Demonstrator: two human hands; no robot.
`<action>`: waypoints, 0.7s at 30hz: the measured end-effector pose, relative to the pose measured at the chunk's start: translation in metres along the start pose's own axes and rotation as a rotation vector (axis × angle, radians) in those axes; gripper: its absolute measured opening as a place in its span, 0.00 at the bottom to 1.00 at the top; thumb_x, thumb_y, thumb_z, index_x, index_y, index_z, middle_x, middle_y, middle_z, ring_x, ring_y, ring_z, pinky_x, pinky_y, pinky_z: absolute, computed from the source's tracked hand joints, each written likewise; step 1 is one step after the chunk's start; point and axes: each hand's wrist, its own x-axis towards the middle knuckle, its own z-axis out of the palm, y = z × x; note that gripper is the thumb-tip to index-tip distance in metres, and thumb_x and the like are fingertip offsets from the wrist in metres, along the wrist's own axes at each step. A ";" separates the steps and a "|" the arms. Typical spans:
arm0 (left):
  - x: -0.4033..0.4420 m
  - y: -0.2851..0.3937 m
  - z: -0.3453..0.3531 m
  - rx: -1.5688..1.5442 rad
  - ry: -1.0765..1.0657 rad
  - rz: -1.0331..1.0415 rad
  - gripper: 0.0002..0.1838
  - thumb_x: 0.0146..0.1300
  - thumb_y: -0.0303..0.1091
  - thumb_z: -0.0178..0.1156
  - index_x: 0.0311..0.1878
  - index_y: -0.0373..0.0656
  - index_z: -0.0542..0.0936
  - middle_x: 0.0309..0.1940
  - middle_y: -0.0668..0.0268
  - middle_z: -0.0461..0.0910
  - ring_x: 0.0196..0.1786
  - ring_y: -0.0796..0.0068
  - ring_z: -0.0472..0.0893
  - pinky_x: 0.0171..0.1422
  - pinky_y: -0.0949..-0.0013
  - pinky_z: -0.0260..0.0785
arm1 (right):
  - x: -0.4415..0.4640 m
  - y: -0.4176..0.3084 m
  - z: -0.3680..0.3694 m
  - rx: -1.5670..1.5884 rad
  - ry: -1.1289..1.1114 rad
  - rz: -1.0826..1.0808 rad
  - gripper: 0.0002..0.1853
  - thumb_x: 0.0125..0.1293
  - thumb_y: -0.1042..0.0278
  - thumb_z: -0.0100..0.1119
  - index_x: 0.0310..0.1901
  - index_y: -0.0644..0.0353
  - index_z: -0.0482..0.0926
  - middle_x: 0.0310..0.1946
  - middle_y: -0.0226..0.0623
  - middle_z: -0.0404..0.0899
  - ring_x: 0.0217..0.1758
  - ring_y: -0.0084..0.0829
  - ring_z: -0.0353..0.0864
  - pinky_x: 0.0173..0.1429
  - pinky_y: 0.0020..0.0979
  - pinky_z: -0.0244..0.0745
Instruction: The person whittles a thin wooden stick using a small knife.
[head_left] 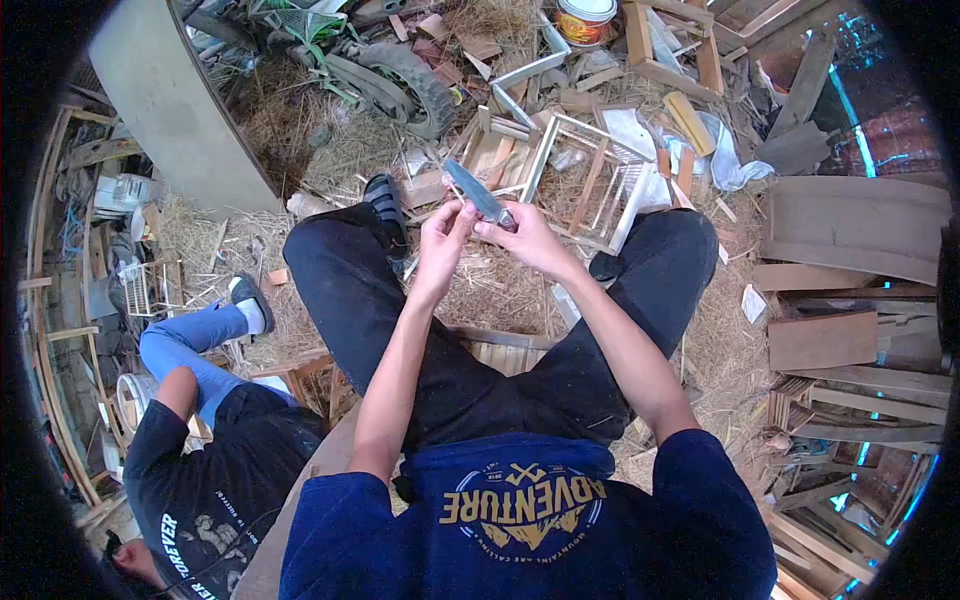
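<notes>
A knife (473, 192) with a broad grey blade and a dark handle is held out in front of me, over the gap between my knees. My right hand (522, 238) is closed round its handle, with the blade pointing up and to the left. Beside it, my left hand (447, 228) is pinched near the lower part of the blade, on a thin light strip that looks like wood. The fingertips of both hands are close together. Part of the strip is hidden by the fingers and the blade.
Another person (225, 460) sits at my left. Beyond my feet lie a wooden frame (590, 180), a tyre (425, 95), a paint bucket (586, 18) and scrap wood. A large curved board (180, 100) leans at the upper left. Planks (825, 343) are stacked at the right.
</notes>
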 end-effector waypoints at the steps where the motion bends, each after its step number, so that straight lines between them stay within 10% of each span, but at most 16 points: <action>1: 0.002 -0.006 -0.004 0.012 -0.004 -0.005 0.12 0.77 0.40 0.57 0.43 0.40 0.80 0.30 0.75 0.79 0.31 0.89 0.70 0.37 0.79 0.62 | 0.000 -0.004 -0.002 -0.033 0.007 0.019 0.18 0.67 0.55 0.68 0.42 0.65 0.83 0.24 0.25 0.77 0.28 0.17 0.72 0.32 0.27 0.68; 5: 0.002 0.000 -0.001 -0.058 0.013 -0.005 0.15 0.79 0.43 0.52 0.39 0.42 0.77 0.27 0.73 0.75 0.28 0.85 0.69 0.37 0.76 0.64 | -0.002 -0.034 -0.012 -0.103 0.108 0.098 0.21 0.73 0.50 0.61 0.50 0.64 0.81 0.29 0.23 0.75 0.30 0.14 0.67 0.34 0.23 0.64; 9: 0.002 -0.006 0.001 -0.150 -0.062 -0.032 0.16 0.81 0.44 0.47 0.38 0.44 0.71 0.23 0.76 0.63 0.25 0.84 0.64 0.32 0.75 0.63 | 0.005 -0.019 -0.014 -0.418 0.319 -0.265 0.23 0.75 0.48 0.56 0.54 0.62 0.81 0.34 0.40 0.84 0.35 0.33 0.81 0.42 0.34 0.74; 15: -0.009 -0.011 0.016 -0.195 0.014 -0.162 0.06 0.78 0.36 0.48 0.51 0.47 0.71 0.29 0.80 0.64 0.26 0.88 0.59 0.29 0.78 0.51 | -0.005 -0.028 -0.006 -0.610 0.155 -0.293 0.21 0.72 0.51 0.57 0.54 0.60 0.82 0.45 0.44 0.85 0.45 0.44 0.83 0.55 0.44 0.73; 21: -0.016 0.010 0.023 -0.278 -0.013 -0.161 0.19 0.75 0.30 0.52 0.67 0.44 0.68 0.26 0.80 0.63 0.22 0.90 0.58 0.25 0.78 0.49 | -0.008 -0.041 -0.009 -0.618 0.086 -0.230 0.23 0.69 0.49 0.61 0.55 0.59 0.82 0.50 0.43 0.84 0.54 0.44 0.81 0.62 0.42 0.70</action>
